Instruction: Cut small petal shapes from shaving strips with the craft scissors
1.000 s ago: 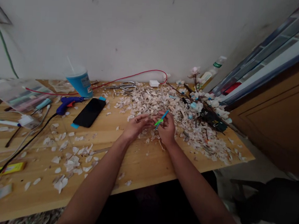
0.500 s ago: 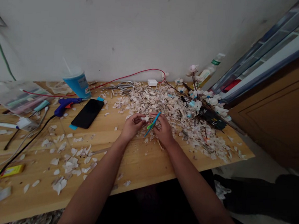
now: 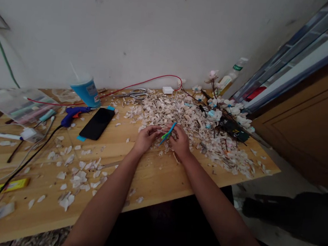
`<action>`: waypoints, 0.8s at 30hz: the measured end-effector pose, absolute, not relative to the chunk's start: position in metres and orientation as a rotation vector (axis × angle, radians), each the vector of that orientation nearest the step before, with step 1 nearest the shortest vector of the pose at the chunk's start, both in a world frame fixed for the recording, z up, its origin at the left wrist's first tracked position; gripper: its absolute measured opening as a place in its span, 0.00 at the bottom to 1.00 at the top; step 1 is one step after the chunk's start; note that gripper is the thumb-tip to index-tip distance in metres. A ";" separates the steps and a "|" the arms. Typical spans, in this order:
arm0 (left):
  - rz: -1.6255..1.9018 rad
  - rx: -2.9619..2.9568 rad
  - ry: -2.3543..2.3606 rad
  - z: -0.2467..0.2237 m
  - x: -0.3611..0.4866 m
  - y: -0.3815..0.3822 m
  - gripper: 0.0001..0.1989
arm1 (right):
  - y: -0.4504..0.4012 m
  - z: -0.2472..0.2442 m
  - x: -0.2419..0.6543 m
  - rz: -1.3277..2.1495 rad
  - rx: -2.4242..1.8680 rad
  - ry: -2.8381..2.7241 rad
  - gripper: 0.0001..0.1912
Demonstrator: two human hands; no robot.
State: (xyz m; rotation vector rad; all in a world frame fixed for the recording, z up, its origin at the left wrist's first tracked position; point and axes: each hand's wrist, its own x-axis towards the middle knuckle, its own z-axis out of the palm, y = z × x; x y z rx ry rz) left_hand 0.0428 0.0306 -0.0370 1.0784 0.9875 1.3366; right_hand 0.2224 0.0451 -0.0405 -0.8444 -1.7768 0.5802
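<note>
Close together over the front of a petal heap, both my hands work above the wooden table. My right hand [image 3: 181, 143] grips a thin blue stick-like tool with a bright green part [image 3: 169, 132], which slants down toward the left. Facing it, my left hand [image 3: 145, 138] has its thumb and fingers drawn together in a pinch beside the tool's green part. Whatever sits between those fingertips is too small and covered to name. Pale dried petals [image 3: 165, 113] lie heaped just behind and around both hands.
Left of the hands lie a black phone [image 3: 97, 123], a blue glue gun [image 3: 74, 115] and a blue cup [image 3: 87, 93]. Scissors [image 3: 138, 94] rest behind the petals. Flower branches [image 3: 218, 114] and a bottle [image 3: 232, 77] stand at right. Loose petals [image 3: 78, 178] scatter at front left.
The pale petal piece that showed at my left fingertips is now hardly visible. The blue tool has tilted slightly, and both hands stay in nearly the same place.
</note>
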 end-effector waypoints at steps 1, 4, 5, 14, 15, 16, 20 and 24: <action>1.338 1.084 1.005 -0.037 0.043 0.031 0.13 | 0.046 -0.043 0.223 0.644 -0.854 -1.729 0.22; 1.332 1.094 1.027 -0.040 0.044 0.032 0.13 | 0.048 -0.047 0.226 0.734 -0.862 -1.654 0.20; 1.331 1.093 1.023 -0.041 0.044 0.033 0.14 | 0.049 -0.046 0.227 0.719 -0.868 -1.668 0.20; 1.333 1.052 0.999 -0.041 0.041 0.036 0.20 | 0.042 -0.028 0.223 0.399 -0.785 -1.989 0.25; 1.329 1.047 0.984 -0.041 0.041 0.035 0.20 | 0.042 -0.029 0.222 0.365 -0.795 -1.976 0.24; 1.326 1.048 0.976 -0.040 0.041 0.035 0.20 | 0.042 -0.030 0.222 0.339 -0.810 -1.961 0.23; 1.298 1.109 1.037 -0.040 0.040 0.034 0.20 | 0.045 -0.035 0.222 0.348 -0.848 -1.899 0.23; 1.264 1.136 1.070 -0.042 0.039 0.034 0.18 | 0.047 -0.040 0.223 0.465 -0.875 -1.810 0.23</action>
